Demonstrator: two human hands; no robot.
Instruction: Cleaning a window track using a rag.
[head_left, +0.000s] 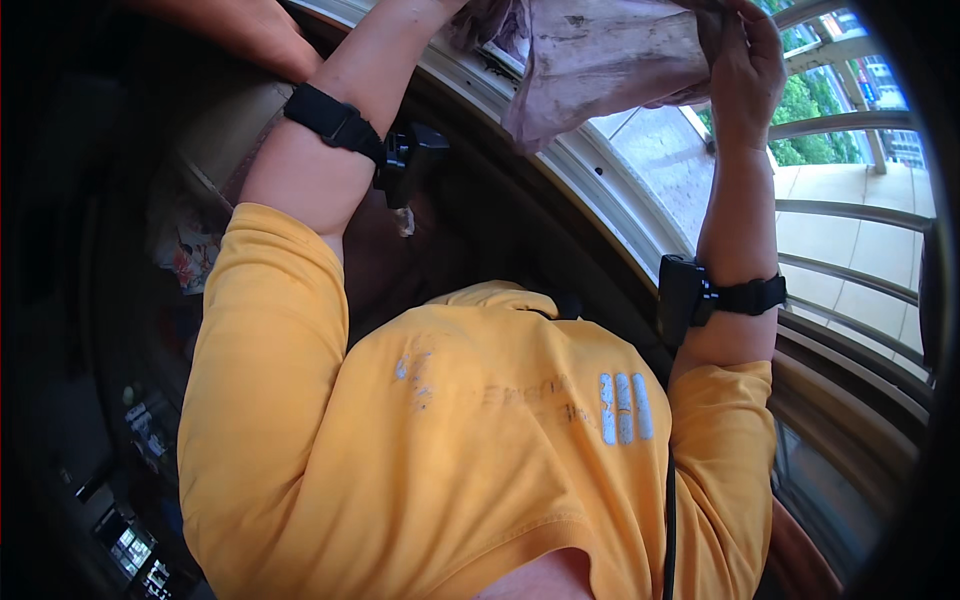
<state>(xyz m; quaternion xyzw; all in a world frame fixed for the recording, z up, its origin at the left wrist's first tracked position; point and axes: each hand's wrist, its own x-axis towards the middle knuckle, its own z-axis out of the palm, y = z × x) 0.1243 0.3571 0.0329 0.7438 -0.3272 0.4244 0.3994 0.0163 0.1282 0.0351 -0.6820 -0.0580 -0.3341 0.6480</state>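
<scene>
A stained, pale purple cloth (615, 67) hangs spread out at the top of the view, over a window's sill. My right hand (750, 71) grips its right edge, with the fingers bent around the fabric. The left forearm reaches up past the top edge of the picture, so my left hand is out of view. Near that wrist the cloth is bunched and dark. Each forearm wears a black strap with a small black device, the left one (412, 154) and the right one (681, 300).
A white window track (600, 176) runs diagonally beneath the cloth. Metal railing bars (847, 124) stand outside on the right, with a tiled ledge (832, 187) beyond. At the upper left is a reddish-brown surface (232, 37). A black cable (670, 517) runs down my shirt.
</scene>
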